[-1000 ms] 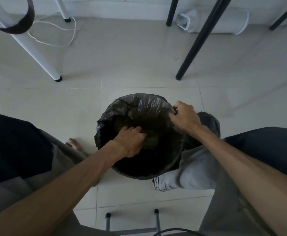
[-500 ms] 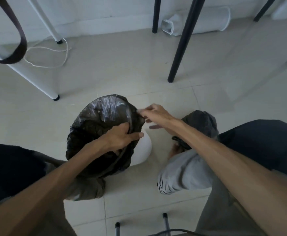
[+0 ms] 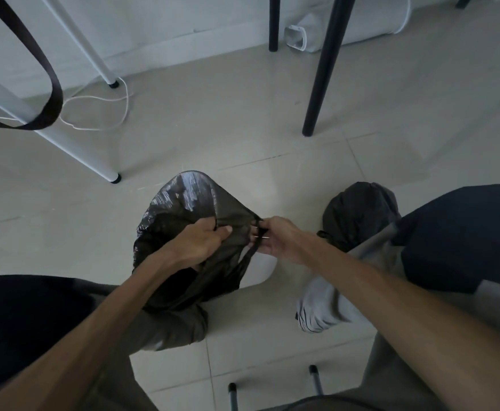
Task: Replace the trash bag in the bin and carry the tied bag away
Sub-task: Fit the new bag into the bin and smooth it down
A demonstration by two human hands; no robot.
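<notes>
Two hands, left hand (image 3: 196, 243) and right hand (image 3: 278, 240), grip one trash bag (image 3: 183, 203).

Single head-worn view, wide-angle, looking forward and steeply down onto the tiled floor (image 3: 242, 129). Both forearms enter from the lower edge; the fingers (image 3: 222, 231) sit near frame centre, close to the lens. Furniture legs stand beyond them, toward the wall.

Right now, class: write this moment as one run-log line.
left hand: grips black trash bag | right hand: pinches its rim | white bin: partly hidden | tied bag: on floor
</notes>
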